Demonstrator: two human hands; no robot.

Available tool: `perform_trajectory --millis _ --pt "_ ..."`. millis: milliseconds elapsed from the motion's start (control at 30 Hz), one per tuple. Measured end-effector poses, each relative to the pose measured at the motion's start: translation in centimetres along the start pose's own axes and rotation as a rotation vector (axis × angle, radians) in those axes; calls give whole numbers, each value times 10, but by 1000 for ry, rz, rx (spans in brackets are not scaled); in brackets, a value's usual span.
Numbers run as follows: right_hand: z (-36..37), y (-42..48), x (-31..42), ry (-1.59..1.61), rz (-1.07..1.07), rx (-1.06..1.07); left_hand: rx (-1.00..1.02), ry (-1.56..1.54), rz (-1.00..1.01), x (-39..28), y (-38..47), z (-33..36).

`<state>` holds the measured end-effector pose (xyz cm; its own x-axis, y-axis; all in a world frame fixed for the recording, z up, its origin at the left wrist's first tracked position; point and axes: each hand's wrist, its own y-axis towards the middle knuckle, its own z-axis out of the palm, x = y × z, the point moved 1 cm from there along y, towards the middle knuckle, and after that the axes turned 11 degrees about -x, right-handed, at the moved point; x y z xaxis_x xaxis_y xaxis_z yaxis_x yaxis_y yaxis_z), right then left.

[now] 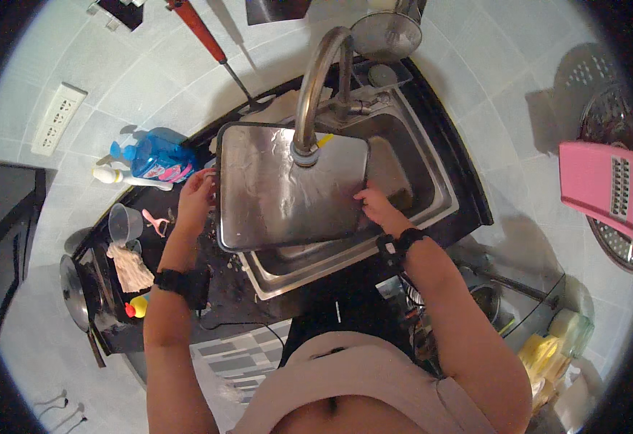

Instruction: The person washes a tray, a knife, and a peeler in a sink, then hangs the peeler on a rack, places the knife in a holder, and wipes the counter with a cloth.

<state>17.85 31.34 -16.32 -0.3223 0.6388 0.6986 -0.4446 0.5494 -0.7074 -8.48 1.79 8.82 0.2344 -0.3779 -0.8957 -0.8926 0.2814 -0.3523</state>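
Note:
A rectangular metal board or tray with a dark rim [289, 200] lies level over the stainless steel sink [427, 163], beneath the curved faucet [308, 103]. My left hand [200, 190] grips its left edge. At its right edge, my right hand [373, 200] has the rim between thumb and fingers. The metal surface looks wet and shiny. A small yellow thing [325, 141] shows beside the faucet's spout. The board hides much of the sink's left part.
Left on the dark counter are a blue detergent bottle [164, 157], a white-handled brush [132, 178], a clear plastic cup [125, 223], a pink peeler [156, 222] and a crumpled cloth [130, 268]. A red-handled spatula [202, 32] leans behind. A pink grater [593, 184] hangs right.

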Motion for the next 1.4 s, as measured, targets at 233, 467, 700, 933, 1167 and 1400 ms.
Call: perform_trajectory --millis 233,467,700,933,1167,1400 --pt "67 -55 6 -162 235 190 -7 141 71 -40 -14 -30" --pt "68 -14 -28 -332 -366 650 -81 327 228 -107 -48 -26" --pt "94 -57 26 -637 22 566 -33 151 -204 -116 -85 -51" --pt "109 -189 104 -417 -20 895 40 63 -333 -65 -97 -80" --pt "116 -265 109 -544 -1224 494 -73 -214 -363 -77 -119 -52" --pt "148 -258 106 -355 -1083 391 143 -305 -475 -114 -131 -82"
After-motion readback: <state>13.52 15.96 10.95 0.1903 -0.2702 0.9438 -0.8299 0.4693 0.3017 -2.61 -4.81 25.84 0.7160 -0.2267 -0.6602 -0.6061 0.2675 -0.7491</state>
